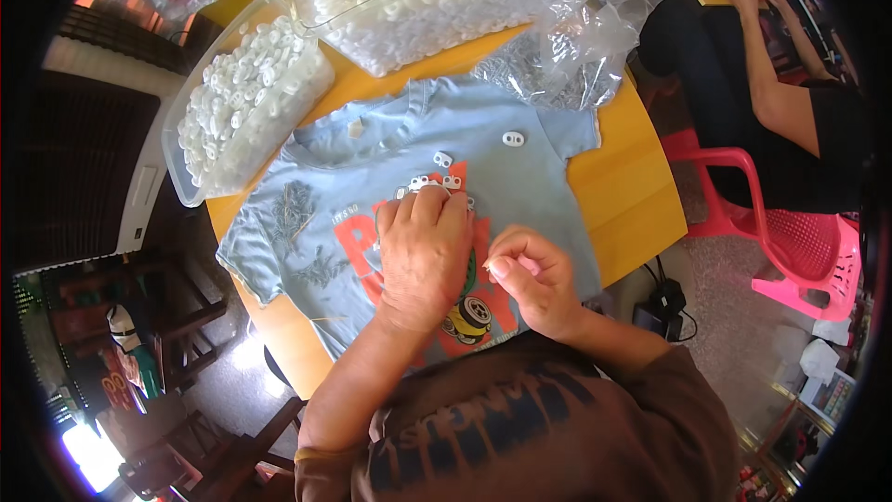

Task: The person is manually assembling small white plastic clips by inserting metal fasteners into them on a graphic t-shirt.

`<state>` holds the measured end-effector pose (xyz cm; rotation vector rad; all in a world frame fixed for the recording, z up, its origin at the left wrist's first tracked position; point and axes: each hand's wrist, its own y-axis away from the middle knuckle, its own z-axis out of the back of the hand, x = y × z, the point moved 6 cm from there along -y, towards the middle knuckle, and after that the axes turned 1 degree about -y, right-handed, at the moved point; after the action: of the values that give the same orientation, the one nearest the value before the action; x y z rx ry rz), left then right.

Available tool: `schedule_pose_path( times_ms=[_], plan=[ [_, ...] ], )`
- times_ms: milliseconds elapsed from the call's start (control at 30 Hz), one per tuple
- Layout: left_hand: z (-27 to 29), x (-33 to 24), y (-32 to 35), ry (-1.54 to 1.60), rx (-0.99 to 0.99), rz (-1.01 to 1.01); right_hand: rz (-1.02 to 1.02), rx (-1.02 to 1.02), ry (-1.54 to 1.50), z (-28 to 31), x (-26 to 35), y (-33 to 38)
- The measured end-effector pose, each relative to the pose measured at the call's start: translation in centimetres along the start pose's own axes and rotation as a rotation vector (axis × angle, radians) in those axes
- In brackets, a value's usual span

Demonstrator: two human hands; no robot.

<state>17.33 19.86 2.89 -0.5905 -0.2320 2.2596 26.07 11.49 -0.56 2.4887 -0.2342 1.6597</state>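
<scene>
Fingers of your left hand (423,251) are lying pressed together, palm down, over white plastic pieces (432,182) on the blue shirt (316,223) mid-table. Your right hand (534,279) is pinching something too small to tell, near the table's (623,195) front edge.

Left hand (423,251) presses flat on the blue shirt (307,214) spread mid-table (632,186), fingertips among small white plastic pieces (437,181); right hand (534,279) pinches closed just beside it.

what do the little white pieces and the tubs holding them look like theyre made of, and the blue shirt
The small white pieces look like moulded plastic: uniform, opaque, matte white with two holes each. The tub seems thin translucent plastic, since the pieces show through its wall. The light blue t-shirt looks like soft knit cotton or a blend, matte and wrinkled, with an orange print. The left hand presses on it.
</scene>
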Motion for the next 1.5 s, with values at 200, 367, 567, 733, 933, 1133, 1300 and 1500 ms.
schedule_pose_path(
  times_ms=[200, 367, 567, 733, 933, 1133, 1300, 1500],
  plan=[
    [-0.2, -0.2, -1.1, -0.011, 0.169, 0.046, -0.015, -0.007, 0.029, 0.0, 0.1, 0.1],
    [-0.6, 0.2, -1.9, 0.06, 0.267, 0.008, 0.038, 0.003, 0.103, -0.6, 0.3, 0.1],
    [1.5, 2.3, 1.9, 0.956, 0.189, 0.549, -0.037, -0.072, -0.064, -0.5, -0.3, 0.5],
    [4.6, 2.4, 6.8, 1.461, 0.008, 0.862, 0.017, 0.046, -0.175, -3.8, 2.4, -0.3],
    [7.5, 1.4, 9.6, 1.614, -0.122, 0.806, 0.075, 0.267, -0.082, -8.0, 3.2, -0.5],
    [7.9, 1.7, 10.5, 1.674, -0.198, 0.757, 0.058, 0.298, -0.099, -9.4, 3.3, 0.1],
    [8.0, 1.8, 10.7, 1.648, -0.212, 0.688, 0.04, 0.307, -0.089, -9.6, 3.2, 0.3],
    [7.9, 1.8, 10.7, 1.644, -0.232, 0.696, 0.007, 0.282, -0.029, -9.2, 2.7, 0.0]
  ],
)
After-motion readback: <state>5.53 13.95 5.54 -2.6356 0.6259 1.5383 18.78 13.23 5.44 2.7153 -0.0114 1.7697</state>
